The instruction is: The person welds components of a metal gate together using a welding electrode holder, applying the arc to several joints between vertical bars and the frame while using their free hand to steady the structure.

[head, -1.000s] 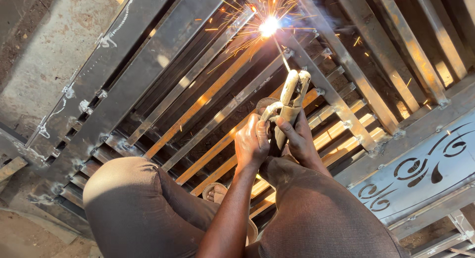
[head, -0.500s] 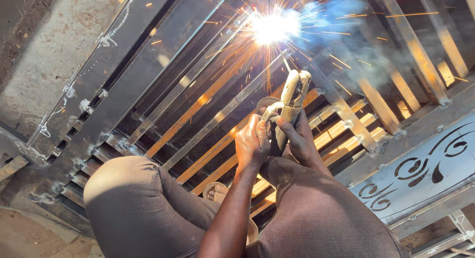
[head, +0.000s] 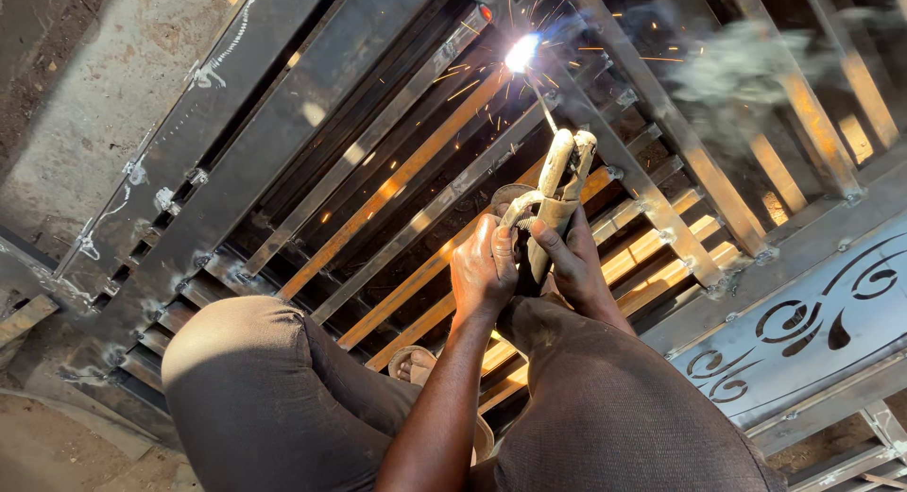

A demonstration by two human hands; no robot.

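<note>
I see both hands wrapped around the electrode holder (head: 553, 204), a pale clamp-like tool held just above the knees. The left hand (head: 484, 270) has its grip closed tight on the lower handle, fingers curled over the top. The right hand (head: 572, 265) is clasped on the other side of the same handle, touching the left. A thin welding rod (head: 543, 110) sticks out of the holder's tip, tilted up toward a bright arc (head: 521, 53) on the steel gate frame (head: 312, 124), with sparks flying about it. Smoke drifts to the right of it, I think. A decorative cut-out panel (head: 803, 322) lies beside the right knee.
</note>
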